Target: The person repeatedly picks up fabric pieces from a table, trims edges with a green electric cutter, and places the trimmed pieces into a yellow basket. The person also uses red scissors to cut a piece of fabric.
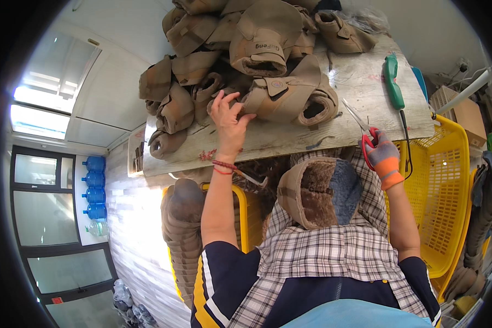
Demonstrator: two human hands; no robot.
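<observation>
My left hand (229, 121) reaches over the table's front edge, its fingers bent and apart. Its fingertips are at the left end of a rolled khaki fleece-lined piece (279, 98) with a triangular tab. Whether they touch it is hard to see. My right hand (381, 156), in a grey and orange glove, grips scissors (367, 145) by their red handles. The blades are slightly parted and point up and left over the table edge. On my lap lies another fleece-lined piece (317, 191), its brown and blue lining showing.
More khaki pieces (265, 44) are heaped along the back and left of the wooden table (229, 150). A green corded tool (392, 82) lies at the right. Yellow baskets (440, 180) stand to the right. Stacked khaki pieces (183, 240) fill another at my left.
</observation>
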